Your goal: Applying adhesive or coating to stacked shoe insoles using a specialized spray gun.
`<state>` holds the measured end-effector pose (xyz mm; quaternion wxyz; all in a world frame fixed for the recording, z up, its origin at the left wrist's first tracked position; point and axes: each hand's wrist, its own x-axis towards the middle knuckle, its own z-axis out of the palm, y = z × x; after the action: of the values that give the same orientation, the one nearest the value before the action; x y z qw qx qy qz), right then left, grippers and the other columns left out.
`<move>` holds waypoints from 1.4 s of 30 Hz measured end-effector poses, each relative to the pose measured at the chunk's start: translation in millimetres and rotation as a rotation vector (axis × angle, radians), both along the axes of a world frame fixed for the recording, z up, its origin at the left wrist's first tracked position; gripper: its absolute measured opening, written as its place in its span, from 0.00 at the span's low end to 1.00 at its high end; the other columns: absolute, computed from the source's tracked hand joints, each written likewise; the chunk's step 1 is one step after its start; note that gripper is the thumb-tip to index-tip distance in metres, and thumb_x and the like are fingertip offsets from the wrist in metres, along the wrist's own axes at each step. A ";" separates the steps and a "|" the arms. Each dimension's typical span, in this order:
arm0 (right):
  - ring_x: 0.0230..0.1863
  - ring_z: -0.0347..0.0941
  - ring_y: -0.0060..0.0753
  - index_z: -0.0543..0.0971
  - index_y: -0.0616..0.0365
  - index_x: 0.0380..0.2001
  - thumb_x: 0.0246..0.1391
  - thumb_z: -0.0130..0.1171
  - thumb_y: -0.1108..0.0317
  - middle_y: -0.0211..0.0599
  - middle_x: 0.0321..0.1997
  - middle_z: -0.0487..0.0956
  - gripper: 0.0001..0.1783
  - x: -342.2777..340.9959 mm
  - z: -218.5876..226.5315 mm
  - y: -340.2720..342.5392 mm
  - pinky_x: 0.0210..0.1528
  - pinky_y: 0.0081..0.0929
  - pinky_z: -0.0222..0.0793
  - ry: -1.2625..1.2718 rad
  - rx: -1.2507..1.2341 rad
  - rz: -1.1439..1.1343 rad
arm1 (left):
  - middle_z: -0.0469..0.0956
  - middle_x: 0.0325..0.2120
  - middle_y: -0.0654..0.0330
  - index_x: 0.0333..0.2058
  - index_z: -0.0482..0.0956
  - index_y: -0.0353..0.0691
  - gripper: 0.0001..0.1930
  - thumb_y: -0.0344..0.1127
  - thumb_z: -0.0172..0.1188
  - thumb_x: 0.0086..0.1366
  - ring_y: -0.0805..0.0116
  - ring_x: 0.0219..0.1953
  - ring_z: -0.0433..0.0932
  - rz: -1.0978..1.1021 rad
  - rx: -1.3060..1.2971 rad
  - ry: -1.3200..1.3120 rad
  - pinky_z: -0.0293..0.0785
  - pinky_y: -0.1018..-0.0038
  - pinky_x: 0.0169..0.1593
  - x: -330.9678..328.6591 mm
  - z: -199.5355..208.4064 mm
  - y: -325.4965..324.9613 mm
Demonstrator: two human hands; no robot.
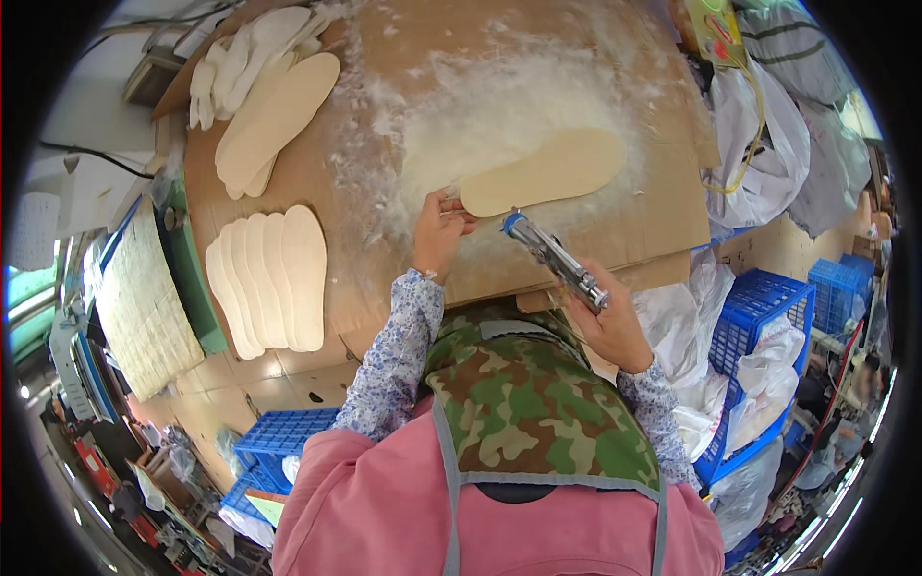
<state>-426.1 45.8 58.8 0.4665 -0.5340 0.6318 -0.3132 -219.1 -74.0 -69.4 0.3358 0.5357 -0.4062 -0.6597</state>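
A cream-coloured insole [552,171] lies flat on a brown cardboard sheet [403,38] dusted with white residue. At its left end is my left hand [442,230], fingers curled in and closed on the edge of the insole; part of the grip is hidden. My right hand [615,322] is wrapped round a silver spray gun [557,259] with a blue ring at its nozzle. The nozzle sits just off the insole's near edge, left of its middle. Several more insoles [303,278] lie overlapped in a row on the left.
A loose pile of insoles [279,120] occupies the far left of the cardboard. White plastic bags [768,125] hang past its right edge, with a yellow hose [762,106] beside them. Blue plastic crates [759,317] stand low at the right, others [283,432] at the lower left.
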 end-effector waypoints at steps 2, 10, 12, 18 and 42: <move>0.39 0.75 0.43 0.69 0.61 0.47 0.49 0.54 0.77 0.43 0.38 0.77 0.19 -0.8 0.9 -5.4 0.42 0.29 0.68 0.012 0.038 -0.002 | 0.70 0.42 0.50 0.53 0.58 0.31 0.22 0.22 0.46 0.58 0.64 0.39 0.76 0.015 0.006 0.034 0.75 0.75 0.41 -0.2 -2.0 1.3; 0.32 0.75 0.40 0.69 0.60 0.45 0.49 0.52 0.78 0.40 0.31 0.78 0.17 -26.8 -3.6 -18.0 0.36 0.27 0.68 0.155 -0.002 -0.095 | 0.71 0.41 0.52 0.53 0.60 0.29 0.22 0.23 0.47 0.58 0.66 0.37 0.76 0.018 -0.017 0.052 0.76 0.75 0.38 -2.0 -6.4 0.7; 0.30 0.74 0.37 0.69 0.60 0.45 0.49 0.51 0.78 0.40 0.29 0.77 0.17 -36.3 -7.5 -19.1 0.34 0.27 0.67 0.247 -0.099 -0.107 | 0.71 0.40 0.52 0.54 0.60 0.30 0.22 0.23 0.47 0.59 0.66 0.35 0.77 0.038 -0.030 -0.008 0.76 0.76 0.35 -1.3 -6.3 0.1; 0.26 0.70 0.31 0.71 0.60 0.40 0.49 0.52 0.78 0.38 0.28 0.75 0.13 -69.8 -20.4 -10.5 0.31 0.24 0.66 0.292 -0.077 -0.277 | 0.72 0.38 0.53 0.54 0.60 0.31 0.23 0.23 0.47 0.59 0.67 0.34 0.77 0.015 -0.010 -0.044 0.76 0.76 0.33 -6.6 1.5 0.2; 0.29 0.74 0.39 0.70 0.59 0.44 0.49 0.55 0.77 0.40 0.28 0.76 0.16 5.6 0.4 20.8 0.32 0.27 0.68 0.126 -0.015 -0.130 | 0.73 0.36 0.54 0.53 0.61 0.33 0.21 0.22 0.47 0.59 0.69 0.32 0.77 -0.058 -0.065 -0.051 0.76 0.78 0.29 -5.0 6.1 -2.2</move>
<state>-420.5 66.7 59.2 0.4007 -0.5139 0.6909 -0.3131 -224.2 -76.3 -63.2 0.3232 0.5292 -0.4515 -0.6416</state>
